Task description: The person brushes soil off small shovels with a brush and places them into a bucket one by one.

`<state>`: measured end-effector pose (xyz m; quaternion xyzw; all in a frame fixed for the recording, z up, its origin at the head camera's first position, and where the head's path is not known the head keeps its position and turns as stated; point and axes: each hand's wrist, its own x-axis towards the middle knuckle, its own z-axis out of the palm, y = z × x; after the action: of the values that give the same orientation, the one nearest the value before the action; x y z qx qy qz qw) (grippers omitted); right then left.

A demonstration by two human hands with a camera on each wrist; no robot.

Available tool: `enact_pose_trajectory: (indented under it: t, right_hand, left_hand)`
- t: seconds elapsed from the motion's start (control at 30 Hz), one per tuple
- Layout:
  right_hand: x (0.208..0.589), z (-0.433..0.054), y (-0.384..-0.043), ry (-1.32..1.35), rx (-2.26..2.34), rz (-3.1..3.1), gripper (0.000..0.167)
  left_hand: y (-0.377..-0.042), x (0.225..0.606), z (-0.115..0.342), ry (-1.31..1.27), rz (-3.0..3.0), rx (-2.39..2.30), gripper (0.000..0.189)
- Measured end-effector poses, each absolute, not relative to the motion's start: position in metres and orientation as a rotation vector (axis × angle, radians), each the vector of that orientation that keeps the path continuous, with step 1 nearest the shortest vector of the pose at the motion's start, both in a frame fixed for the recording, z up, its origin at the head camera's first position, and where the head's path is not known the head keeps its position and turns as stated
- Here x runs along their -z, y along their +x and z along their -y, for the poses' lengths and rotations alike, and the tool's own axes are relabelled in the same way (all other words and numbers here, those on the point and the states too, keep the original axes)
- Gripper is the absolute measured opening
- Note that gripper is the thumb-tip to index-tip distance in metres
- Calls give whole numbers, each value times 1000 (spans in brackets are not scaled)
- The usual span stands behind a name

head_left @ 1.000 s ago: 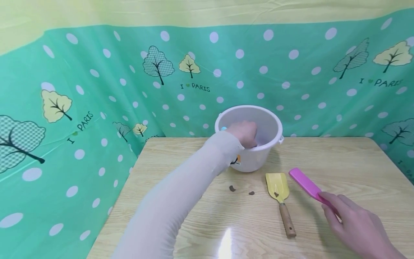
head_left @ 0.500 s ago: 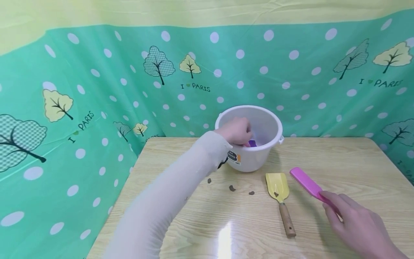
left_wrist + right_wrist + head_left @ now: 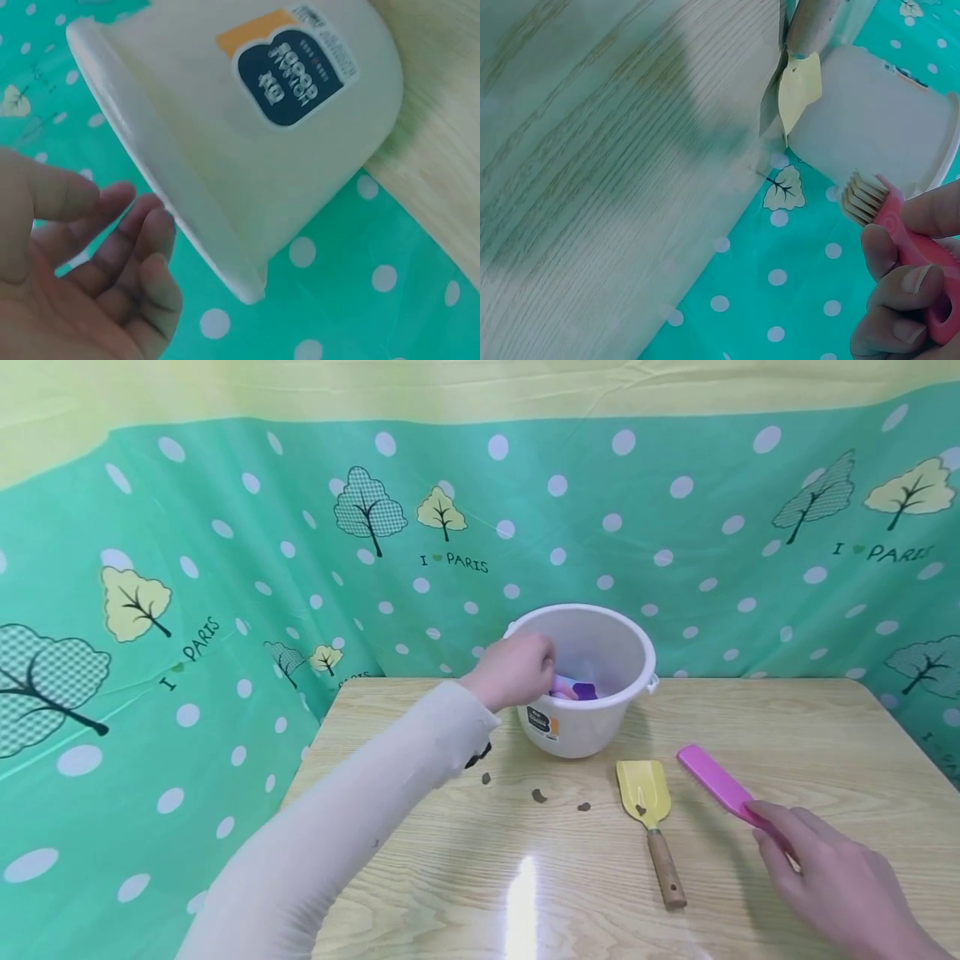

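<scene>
A white bucket (image 3: 581, 727) with a label stands at the back of the table, holding a purple, pink and pale blue item (image 3: 576, 687) whose kind does not show. My left hand (image 3: 517, 670) is at the bucket's left rim; in the left wrist view its fingers (image 3: 154, 240) curve loosely beside the rim with nothing in them. My right hand (image 3: 840, 877) grips a pink brush (image 3: 716, 781) at the right, held out over the table. Pale bristles (image 3: 864, 199) show at its head in the right wrist view. Between brush and bucket lies a small yellow shovel (image 3: 645, 785) with a wooden handle.
Several dark bits are scattered on the wooden table (image 3: 420, 860), among them one piece (image 3: 539, 795) in front of the bucket. Another dark bit (image 3: 641, 810) is on the shovel's blade. A green dotted curtain (image 3: 450, 635) hangs behind and along the left side.
My left hand has drawn out from inside the bucket toward its left rim, uncovering the purple and pink item. The right hand and brush have shifted only slightly to the right.
</scene>
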<state>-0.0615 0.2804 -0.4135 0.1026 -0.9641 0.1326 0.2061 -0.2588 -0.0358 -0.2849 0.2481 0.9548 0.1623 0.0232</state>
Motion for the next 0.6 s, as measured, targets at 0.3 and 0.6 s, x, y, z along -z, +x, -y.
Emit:
enact_pose_trajectory:
  t: [0.3, 0.6]
  right_hand:
    - [412, -283, -61, 278, -381, 2688, 41]
    - [411, -285, -60, 230, -364, 2725, 42]
  left_hand:
    - [-228, 297, 52, 867, -3104, -644, 16]
    - [-191, 317, 63, 1006, -3054, -722, 12]
